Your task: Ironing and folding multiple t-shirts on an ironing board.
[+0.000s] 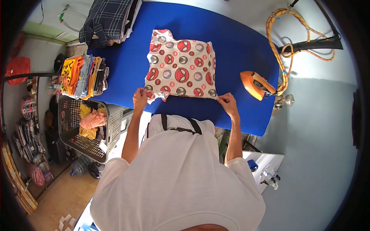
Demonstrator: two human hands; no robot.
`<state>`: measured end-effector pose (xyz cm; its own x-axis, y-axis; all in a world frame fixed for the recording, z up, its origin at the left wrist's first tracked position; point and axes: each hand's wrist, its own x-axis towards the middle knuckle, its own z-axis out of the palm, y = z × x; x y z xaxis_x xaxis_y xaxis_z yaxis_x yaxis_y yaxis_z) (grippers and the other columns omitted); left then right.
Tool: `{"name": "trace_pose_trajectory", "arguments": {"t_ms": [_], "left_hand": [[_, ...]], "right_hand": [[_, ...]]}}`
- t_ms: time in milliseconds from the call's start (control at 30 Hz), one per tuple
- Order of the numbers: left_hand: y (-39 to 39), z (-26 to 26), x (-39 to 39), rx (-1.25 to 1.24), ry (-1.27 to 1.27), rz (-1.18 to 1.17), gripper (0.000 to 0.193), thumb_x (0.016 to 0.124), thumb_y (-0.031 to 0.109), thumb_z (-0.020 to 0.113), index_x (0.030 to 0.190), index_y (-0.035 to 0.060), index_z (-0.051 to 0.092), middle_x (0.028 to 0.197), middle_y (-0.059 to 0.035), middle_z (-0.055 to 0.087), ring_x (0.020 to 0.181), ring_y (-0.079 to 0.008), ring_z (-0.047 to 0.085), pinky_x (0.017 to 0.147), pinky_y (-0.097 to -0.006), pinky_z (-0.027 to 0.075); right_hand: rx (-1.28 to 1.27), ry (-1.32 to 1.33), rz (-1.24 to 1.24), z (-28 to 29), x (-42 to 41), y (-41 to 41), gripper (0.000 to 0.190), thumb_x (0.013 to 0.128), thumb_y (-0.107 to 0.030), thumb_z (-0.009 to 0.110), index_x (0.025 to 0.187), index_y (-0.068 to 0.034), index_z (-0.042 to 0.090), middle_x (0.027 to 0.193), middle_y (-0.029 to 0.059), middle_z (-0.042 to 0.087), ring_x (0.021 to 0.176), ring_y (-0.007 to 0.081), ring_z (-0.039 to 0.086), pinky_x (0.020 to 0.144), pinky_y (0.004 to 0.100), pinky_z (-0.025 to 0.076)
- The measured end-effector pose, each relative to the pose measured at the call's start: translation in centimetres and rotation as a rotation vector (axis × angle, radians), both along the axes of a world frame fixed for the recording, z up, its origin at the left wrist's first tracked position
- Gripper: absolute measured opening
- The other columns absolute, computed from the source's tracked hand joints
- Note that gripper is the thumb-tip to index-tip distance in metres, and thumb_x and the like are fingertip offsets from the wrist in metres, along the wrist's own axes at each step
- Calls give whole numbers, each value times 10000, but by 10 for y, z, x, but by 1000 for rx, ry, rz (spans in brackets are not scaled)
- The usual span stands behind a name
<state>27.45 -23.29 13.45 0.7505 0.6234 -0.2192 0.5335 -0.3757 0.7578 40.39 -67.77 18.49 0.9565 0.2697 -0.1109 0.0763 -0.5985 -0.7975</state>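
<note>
A small white short-sleeved shirt (182, 65), printed with red, black and blue masked faces, lies flat on the blue cloth of an ironing table (237, 46). Its sleeves lie to the left and its hem to the right. My left hand (140, 99) pinches the near sleeve's edge between thumb and fingers. At the near hem corner, my right hand (228, 104) has the fabric between its fingertips. An orange steam iron (256, 85) rests on the table to the right of the shirt, apart from my right hand.
A stack of folded coloured clothes (86, 76) sits on the table's left edge, with folded plaid garments (111, 20) farther back. Below left, a grey plastic basket (115, 127) holds crumpled clothes. The iron's yellow hose (270, 31) loops over a bracket. Spray bottles (271, 176) lie lower right.
</note>
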Motion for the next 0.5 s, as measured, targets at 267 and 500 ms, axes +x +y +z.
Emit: {"name": "trace_pose_trajectory", "arguments": {"t_ms": [267,500], "left_hand": [[-34,24,-11,52,-162,2,466,908,191,692,1299,46,484,803,-161,672,712,-273,679,644,-405,519],[-15,56,-40,66,28,-246,536,870,127,700,1352,74,472,753,-177,654,715,-356,666,695,-465,511]], "right_hand": [[-179,-150,-233,-16,-37,46,237,871,-298,731,842,-62,722,931,121,599,971,305,522,857,418,405],[-481,-273,-112,5,-69,40,179,857,-216,690,798,-48,671,967,114,573,948,327,510,816,445,413]]}}
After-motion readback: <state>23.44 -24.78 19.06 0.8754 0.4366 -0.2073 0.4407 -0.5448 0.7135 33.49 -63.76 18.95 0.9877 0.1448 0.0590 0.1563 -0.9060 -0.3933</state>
